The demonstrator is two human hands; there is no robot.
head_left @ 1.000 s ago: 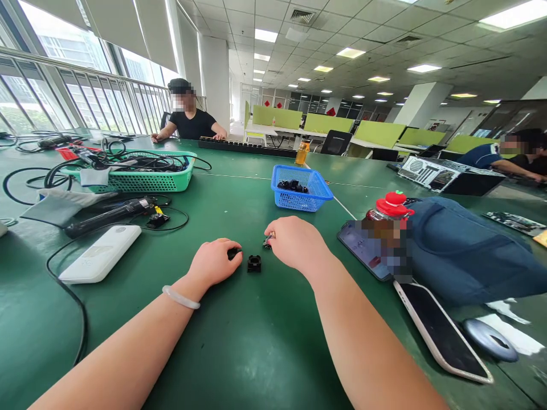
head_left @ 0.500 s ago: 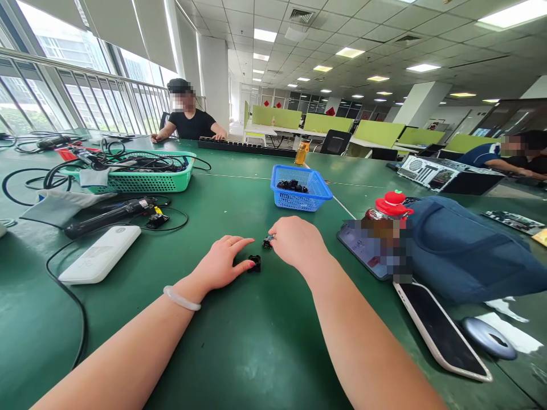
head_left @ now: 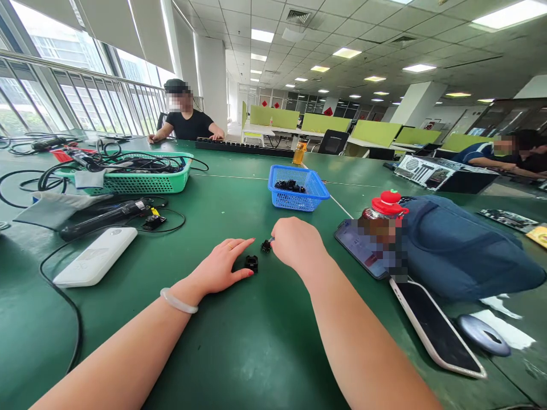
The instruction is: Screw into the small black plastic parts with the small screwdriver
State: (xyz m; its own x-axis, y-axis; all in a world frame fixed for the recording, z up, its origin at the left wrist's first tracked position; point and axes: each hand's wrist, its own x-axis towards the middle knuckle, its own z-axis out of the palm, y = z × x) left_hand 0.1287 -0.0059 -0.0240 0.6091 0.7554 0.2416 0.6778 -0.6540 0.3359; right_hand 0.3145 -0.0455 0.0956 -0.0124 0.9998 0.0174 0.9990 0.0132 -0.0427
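My left hand (head_left: 222,263) rests on the green table, fingers stretched out and thumb apart. A small black plastic part with a notched top (head_left: 252,262) stands between its thumb and fingers; whether the thumb touches it I cannot tell. Just beyond, my right hand (head_left: 298,242) is closed in a pinch on a second small black part (head_left: 265,246), which pokes out to the left of the fingertips. Most of the right fingers are hidden behind the back of the hand. Farther off, a blue plastic basket (head_left: 299,201) holds several similar small black parts.
Left are a green basket of cables (head_left: 141,183), a black cylindrical tool (head_left: 102,219) and a white power bank (head_left: 96,256). Right are two phones, one white-edged (head_left: 440,327), a red-capped bottle (head_left: 388,200) and a blue bag (head_left: 461,245). A person (head_left: 188,122) sits opposite.
The part in my right hand has turned a little and shows more of its dark side. My left thumb has shifted slightly lower beside the other part. The view has moved slightly.
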